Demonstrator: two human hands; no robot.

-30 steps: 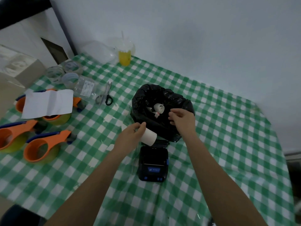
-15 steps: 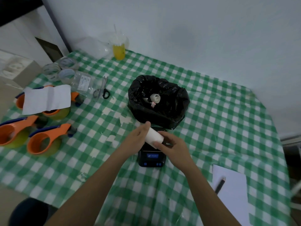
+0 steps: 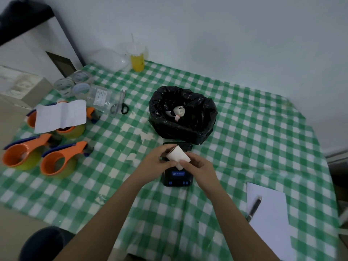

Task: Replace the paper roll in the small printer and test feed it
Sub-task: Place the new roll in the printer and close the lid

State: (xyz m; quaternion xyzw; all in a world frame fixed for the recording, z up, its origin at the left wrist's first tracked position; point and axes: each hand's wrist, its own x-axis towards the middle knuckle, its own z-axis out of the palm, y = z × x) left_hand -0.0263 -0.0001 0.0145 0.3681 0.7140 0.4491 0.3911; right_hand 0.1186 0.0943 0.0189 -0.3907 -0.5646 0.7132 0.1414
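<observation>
A small black printer (image 3: 177, 179) with a blue-lit panel lies on the checked tablecloth, its open lid partly hidden behind my hands. Just above it I hold a white paper roll (image 3: 178, 155). My left hand (image 3: 159, 161) grips the roll's left end. My right hand (image 3: 198, 167) pinches the loose paper end at the roll's lower right. Behind the printer stands a bin lined with a black bag (image 3: 182, 114), with an old paper roll core and scraps (image 3: 178, 112) inside.
Three orange tape dispensers (image 3: 58, 161) and a folded white sheet (image 3: 61, 115) fill the left side. Scissors (image 3: 120, 105), tape rolls and a plastic bag lie further back, near a yellow drink cup (image 3: 137, 60). A white paper with a pen (image 3: 254, 208) lies at the right.
My right hand came back from the bin to the roll and now pinches its loose end. Both hands lowered the roll over the printer. The view tilted downward.
</observation>
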